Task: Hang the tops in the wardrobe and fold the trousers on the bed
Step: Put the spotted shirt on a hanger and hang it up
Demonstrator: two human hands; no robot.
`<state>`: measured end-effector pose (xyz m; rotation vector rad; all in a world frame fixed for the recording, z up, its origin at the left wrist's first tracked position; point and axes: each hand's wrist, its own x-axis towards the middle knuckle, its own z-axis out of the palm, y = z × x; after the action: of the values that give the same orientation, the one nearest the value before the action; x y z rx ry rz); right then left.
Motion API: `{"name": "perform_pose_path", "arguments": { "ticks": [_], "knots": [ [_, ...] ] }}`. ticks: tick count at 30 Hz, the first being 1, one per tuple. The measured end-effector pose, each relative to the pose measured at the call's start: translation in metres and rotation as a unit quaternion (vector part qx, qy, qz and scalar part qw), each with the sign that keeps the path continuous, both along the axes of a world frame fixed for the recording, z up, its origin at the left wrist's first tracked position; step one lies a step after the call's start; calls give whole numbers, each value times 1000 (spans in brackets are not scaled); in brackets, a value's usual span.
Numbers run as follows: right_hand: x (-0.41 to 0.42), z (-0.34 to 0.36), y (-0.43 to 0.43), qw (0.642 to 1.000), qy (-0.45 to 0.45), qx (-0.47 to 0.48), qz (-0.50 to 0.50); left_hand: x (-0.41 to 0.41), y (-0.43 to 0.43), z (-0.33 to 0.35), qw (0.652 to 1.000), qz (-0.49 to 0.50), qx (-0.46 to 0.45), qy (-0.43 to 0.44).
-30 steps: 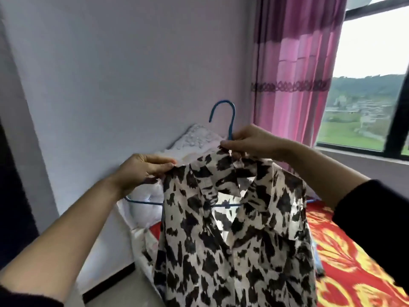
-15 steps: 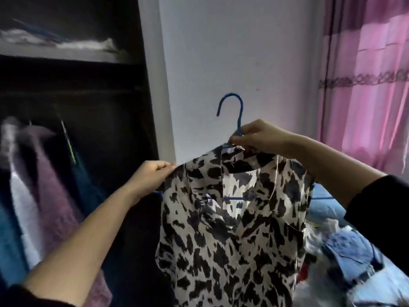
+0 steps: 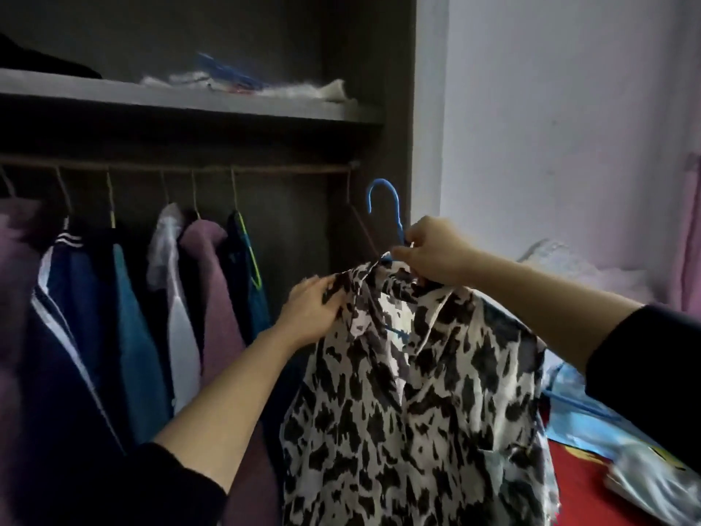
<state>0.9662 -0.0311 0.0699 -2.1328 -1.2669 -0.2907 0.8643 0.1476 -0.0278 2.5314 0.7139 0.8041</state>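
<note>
- Bedroom corner, dim on one side: an open wardrobe (image 3: 394, 108) fills the left, a pale wall (image 3: 550, 127) the right, and the red bed cover (image 3: 591, 484) is cut off at the lower right.
- Nearest me, my black sleeves (image 3: 151, 487) come in from the bottom left and the right edge, with both forearms bare.
- I hold a black-and-white patterned blouse (image 3: 417, 392) up in front of the wardrobe on a blue hanger (image 3: 394, 332). Its hem runs off the bottom, and the cloth hides most of the hanger.
- My left hand (image 3: 311, 313) grips the blouse's shoulder on my left, fingers curled into the fabric.
- My right hand (image 3: 436, 256) pinches the hanger's neck at the collar, just below the hook (image 3: 383, 199).
- That hook stands upright below the rail (image 3: 189, 169), not on it, near the wardrobe's right panel.
- Light blue clothes (image 3: 576, 415) lie on the bed beside the blouse, partly behind my right arm; I cannot tell what they are.
- A free stretch of rail lies between the yellow-green hanger (image 3: 250, 252) and the right panel. A thin slanting line crosses it, too faint to name.
- Left of that gap hang a mauve top (image 3: 216, 298), a white garment (image 3: 178, 317), a teal one (image 3: 132, 336) and a navy jacket (image 3: 64, 317) with white stripes, packed close.
- Above them, the shelf (image 3: 189, 102) holds blurred white stuff and something blue.
- Farthest off, a white pillow (image 3: 561, 260) lies near the wall, and a pink curtain (image 3: 688, 241) is cut by the right edge.
</note>
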Motion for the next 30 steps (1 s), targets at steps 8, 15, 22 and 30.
{"name": "perform_pose_path", "arguments": {
  "ticks": [8, 15, 22, 30],
  "knots": [
    [5, 39, 115, 998, -39, 45, -20, -5, 92, 46, 984, 100, 146, 40],
    [33, 72, 224, 998, -8, 70, 1, 3, 182, 105, 967, 154, 200, 31],
    [55, 82, 312, 995, 35, 92, 9, 5, 232, 140, 945, 198, 258, 40],
    [68, 79, 392, 994, 59, 90, -1, 27, 274, 170, 921, 178, 338, 70]
  ]
}}
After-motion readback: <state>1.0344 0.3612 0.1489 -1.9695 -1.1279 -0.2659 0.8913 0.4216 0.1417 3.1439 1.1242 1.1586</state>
